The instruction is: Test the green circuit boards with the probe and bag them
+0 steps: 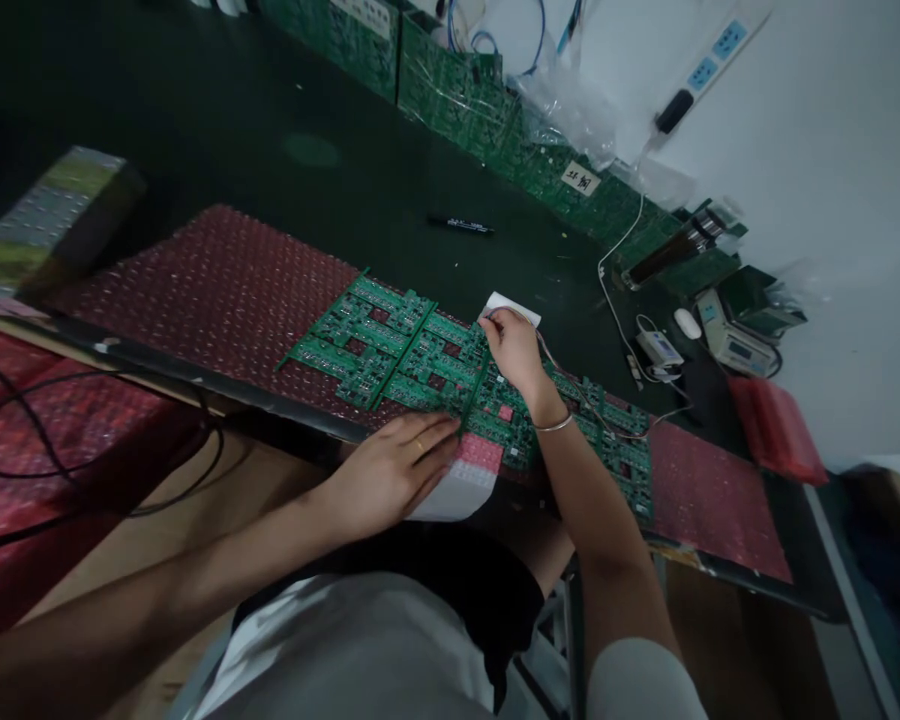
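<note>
Several green circuit boards (379, 335) lie side by side on a red bubble-wrap sheet (225, 280) along the table's front edge. My left hand (401, 465) rests with fingers stretched out at the near edge of a middle board. A white and pink sheet (465, 490) hangs over the edge beneath it. Over the far edge of the boards, my right hand (514, 345) is closed in a pinch. What sits between its fingers is hidden. Behind those fingers lies a white piece (525, 308). A thin cable (570, 385) runs from near this hand across the boards to the right.
A black marker (461, 225) lies on the dark table (292, 180). Circuit boards (457, 100) stand along the wall. To the right are a thermos (675, 250), a boxy device with a display (735, 335) and a red bubble-wrap pack (776, 425). A blurred stack (52, 215) stands left.
</note>
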`<state>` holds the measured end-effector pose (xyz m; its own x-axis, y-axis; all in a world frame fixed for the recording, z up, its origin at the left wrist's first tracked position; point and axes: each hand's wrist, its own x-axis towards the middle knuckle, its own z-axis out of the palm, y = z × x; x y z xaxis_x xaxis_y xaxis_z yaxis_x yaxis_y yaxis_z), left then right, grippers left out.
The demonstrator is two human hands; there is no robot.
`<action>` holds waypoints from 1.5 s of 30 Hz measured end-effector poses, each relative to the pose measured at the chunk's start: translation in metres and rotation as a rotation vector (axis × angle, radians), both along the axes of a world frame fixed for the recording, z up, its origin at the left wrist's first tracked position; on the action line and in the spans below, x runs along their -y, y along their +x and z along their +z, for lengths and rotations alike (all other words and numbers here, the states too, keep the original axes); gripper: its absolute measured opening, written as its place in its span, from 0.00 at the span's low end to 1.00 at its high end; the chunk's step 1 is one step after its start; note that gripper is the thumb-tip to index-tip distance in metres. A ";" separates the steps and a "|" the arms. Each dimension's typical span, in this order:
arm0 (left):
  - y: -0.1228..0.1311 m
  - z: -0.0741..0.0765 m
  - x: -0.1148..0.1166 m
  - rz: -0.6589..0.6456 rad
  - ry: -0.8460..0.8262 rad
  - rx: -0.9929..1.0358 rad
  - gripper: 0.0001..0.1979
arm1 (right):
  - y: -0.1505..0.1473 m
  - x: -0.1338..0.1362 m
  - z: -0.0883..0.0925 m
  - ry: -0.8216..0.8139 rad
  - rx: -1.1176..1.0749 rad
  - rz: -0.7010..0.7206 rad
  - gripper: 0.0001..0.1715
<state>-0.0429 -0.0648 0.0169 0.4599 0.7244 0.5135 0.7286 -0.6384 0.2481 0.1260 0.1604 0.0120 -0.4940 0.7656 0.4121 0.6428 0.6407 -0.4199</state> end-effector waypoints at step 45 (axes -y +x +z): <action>-0.004 -0.048 0.021 0.145 -0.001 0.329 0.09 | -0.001 -0.004 -0.013 0.061 0.102 0.006 0.12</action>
